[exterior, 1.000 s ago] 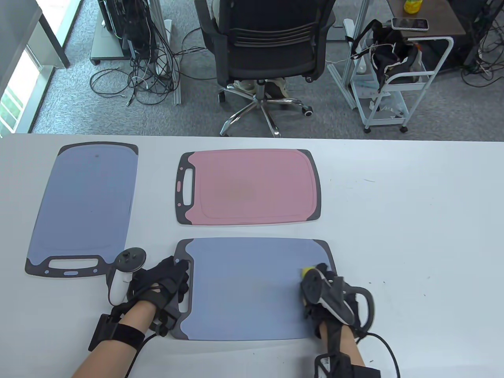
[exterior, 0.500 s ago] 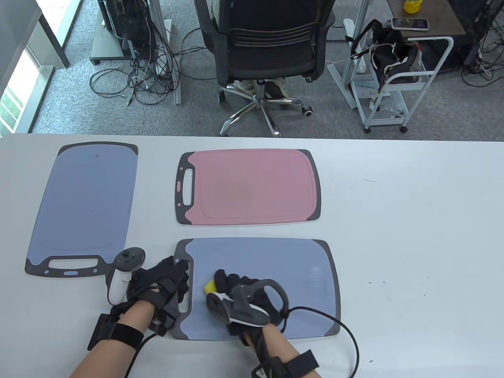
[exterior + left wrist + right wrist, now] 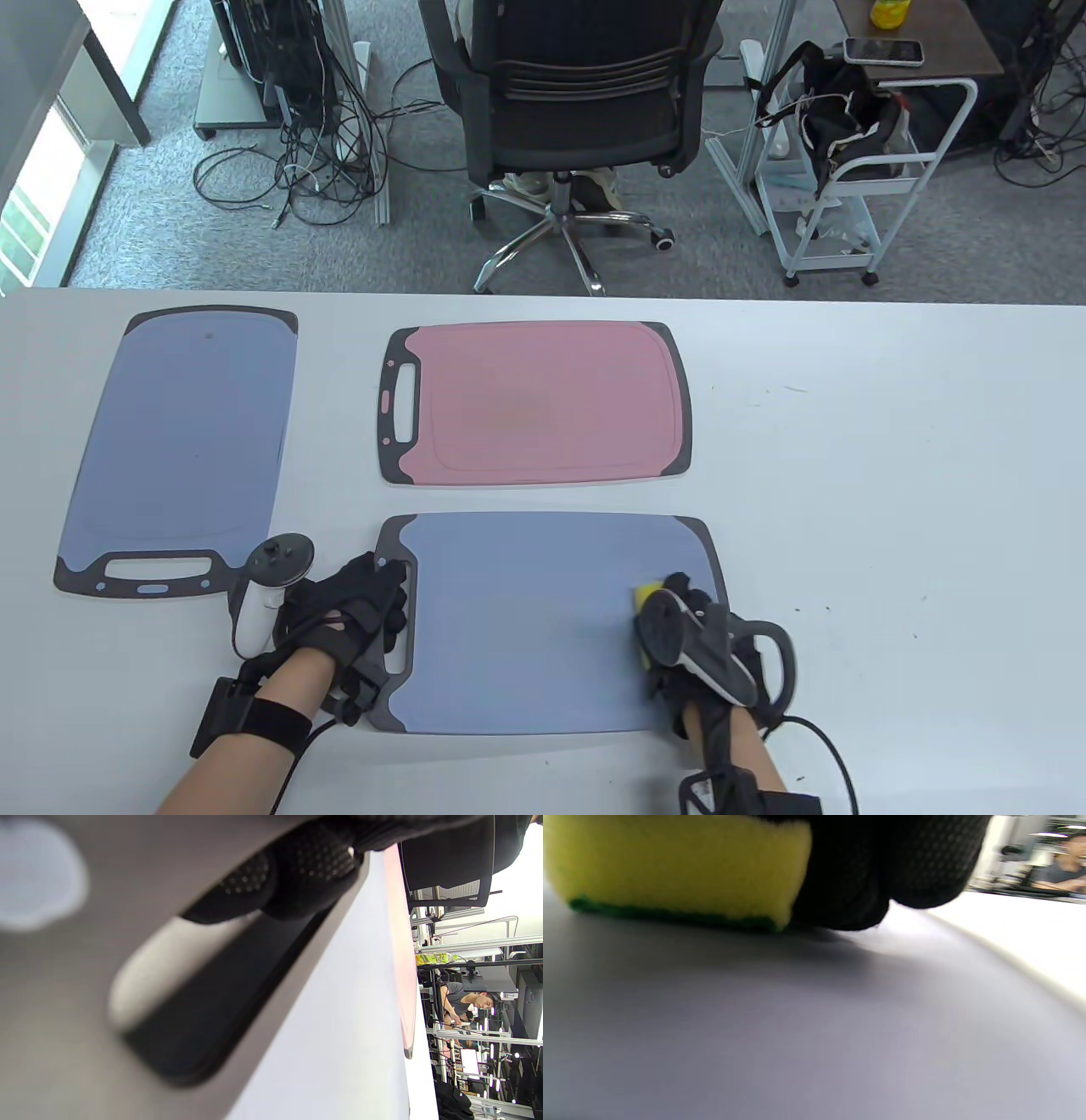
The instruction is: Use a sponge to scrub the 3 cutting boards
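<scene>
While the left hand (image 3: 352, 615) presses flat on the near blue cutting board's (image 3: 543, 620) handle, the right hand (image 3: 691, 632), gripping the sponge (image 3: 649, 592), should scrub with firm overlapping strokes.

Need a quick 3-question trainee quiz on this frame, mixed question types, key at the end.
1. True or false: the sponge is on the pink board.
2. Which part of the near blue board does the left hand rest on? A) handle end B) far right corner C) centre
3. Fill in: the sponge's green layer faces ____ in the right wrist view.

Key
1. False: the right hand holds it on the near blue board, near that board's right end.
2. A
3. Down, against the board; the yellow foam sits above.
</scene>
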`<state>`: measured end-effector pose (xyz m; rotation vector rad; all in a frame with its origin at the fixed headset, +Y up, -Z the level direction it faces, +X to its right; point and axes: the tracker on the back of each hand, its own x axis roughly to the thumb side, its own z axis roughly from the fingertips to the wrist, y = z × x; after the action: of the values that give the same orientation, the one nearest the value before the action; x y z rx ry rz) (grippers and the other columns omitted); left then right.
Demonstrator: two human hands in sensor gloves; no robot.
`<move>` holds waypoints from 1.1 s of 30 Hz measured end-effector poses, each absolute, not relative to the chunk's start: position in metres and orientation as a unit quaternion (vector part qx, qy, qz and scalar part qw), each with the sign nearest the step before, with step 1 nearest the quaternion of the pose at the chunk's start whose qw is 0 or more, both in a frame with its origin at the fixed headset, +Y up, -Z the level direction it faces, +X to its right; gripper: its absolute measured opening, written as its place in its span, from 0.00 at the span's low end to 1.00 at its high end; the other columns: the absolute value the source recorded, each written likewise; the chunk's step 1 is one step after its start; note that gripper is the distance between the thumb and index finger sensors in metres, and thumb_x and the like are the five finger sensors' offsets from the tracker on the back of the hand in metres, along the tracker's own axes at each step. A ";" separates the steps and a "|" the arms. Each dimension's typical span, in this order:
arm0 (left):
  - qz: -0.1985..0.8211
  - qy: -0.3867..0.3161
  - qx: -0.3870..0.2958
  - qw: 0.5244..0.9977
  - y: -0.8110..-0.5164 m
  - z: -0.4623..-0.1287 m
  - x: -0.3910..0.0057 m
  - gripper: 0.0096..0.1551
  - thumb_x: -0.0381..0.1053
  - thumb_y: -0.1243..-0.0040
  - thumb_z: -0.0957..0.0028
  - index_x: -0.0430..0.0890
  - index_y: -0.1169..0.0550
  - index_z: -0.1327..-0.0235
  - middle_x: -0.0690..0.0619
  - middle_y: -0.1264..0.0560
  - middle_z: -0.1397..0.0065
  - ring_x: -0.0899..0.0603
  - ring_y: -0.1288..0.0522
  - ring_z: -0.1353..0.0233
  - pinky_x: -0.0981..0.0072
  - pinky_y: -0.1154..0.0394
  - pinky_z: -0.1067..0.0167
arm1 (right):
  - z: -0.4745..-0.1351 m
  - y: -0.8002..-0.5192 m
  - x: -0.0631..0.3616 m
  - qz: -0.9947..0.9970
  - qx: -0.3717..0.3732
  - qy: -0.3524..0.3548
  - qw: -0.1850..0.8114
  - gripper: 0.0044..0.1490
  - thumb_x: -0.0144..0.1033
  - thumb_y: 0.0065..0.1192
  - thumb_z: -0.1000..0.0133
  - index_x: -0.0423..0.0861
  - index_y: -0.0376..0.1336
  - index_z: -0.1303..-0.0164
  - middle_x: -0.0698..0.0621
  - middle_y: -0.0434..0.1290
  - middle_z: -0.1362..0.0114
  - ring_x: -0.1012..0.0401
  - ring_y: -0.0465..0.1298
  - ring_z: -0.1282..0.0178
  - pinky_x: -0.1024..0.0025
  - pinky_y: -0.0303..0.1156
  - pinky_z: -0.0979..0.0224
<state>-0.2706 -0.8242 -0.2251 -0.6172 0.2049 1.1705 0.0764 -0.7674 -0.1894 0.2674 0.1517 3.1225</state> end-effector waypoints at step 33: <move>0.541 0.091 -0.291 0.784 -0.826 -0.227 -0.272 0.31 0.63 0.47 0.33 0.41 0.30 0.30 0.56 0.20 0.45 0.59 0.13 0.58 0.69 0.10 0.59 | -0.176 -0.764 -0.028 0.970 0.240 0.038 -0.015 0.47 0.60 0.56 0.44 0.40 0.59 0.23 0.45 0.73 0.41 0.58 0.78 0.53 0.58 0.76 0.45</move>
<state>-0.2717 -0.8255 -0.2274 -0.6277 0.1968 1.1685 -0.0280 -0.7638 -0.1762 0.7608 0.1215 3.0771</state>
